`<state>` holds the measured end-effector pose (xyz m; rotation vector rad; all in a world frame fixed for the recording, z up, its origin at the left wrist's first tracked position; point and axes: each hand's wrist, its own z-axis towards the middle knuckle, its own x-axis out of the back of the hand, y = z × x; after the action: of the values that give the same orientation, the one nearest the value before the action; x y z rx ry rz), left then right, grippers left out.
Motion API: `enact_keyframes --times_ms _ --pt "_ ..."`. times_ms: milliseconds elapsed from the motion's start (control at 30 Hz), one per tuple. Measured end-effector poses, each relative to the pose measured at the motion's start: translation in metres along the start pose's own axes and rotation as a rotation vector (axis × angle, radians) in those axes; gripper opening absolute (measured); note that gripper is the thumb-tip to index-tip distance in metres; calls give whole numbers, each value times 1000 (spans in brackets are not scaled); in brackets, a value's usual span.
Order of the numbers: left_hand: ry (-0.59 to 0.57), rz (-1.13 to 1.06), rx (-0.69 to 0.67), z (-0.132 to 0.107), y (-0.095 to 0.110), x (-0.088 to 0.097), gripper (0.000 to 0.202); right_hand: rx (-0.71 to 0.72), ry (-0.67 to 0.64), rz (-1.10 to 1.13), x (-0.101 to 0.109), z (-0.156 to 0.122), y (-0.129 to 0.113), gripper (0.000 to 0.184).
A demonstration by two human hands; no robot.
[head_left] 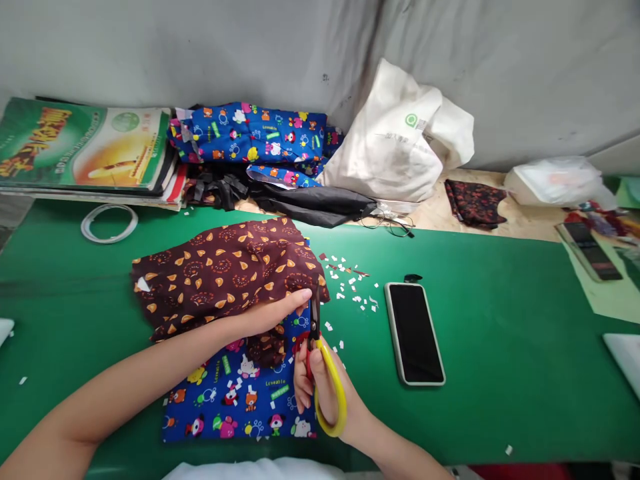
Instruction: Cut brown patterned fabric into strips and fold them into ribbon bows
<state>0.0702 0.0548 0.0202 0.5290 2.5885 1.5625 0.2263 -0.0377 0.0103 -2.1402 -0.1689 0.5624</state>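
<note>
A dark brown cloth with orange drop-shaped prints lies bunched on the table. My left hand pinches its right edge, thumb on top and the other fingers mostly hidden. Scissors with yellow and red handles are gripped in my right hand. Their dark blades point away from me, at the cloth's edge by my left thumb. Partly under the brown cloth is a flat blue cloth with cartoon animals. Small white scraps are scattered right of the blades.
A phone lies right of my hands on the green table. Along the back are books, folded blue cloth, a white bag, glasses and a dark patterned cloth piece. A white ring lies at left.
</note>
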Motion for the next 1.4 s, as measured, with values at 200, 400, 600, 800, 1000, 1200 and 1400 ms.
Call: enact_keyframes --times_ms 200,400,600,800,1000,1200,1400 --pt "-26 17 -3 0 2 1 47 7 5 -15 -1 0 -1 46" --pt "-28 -1 -3 -1 3 2 46 40 -5 21 -1 1 3 42" --pt "-54 -10 -15 -1 6 3 44 40 -15 -1 1 1 6 42" --pt "-61 5 -16 1 3 2 42 18 -22 4 0 2 7 45" --pt "-84 -49 -55 2 4 2 39 10 -22 1 -1 2 6 45" --pt "-93 -55 -69 1 6 3 39 19 -19 46 -1 1 9 42" --pt "-83 -48 -30 1 1 4 42 28 -23 87 -2 0 11 40"
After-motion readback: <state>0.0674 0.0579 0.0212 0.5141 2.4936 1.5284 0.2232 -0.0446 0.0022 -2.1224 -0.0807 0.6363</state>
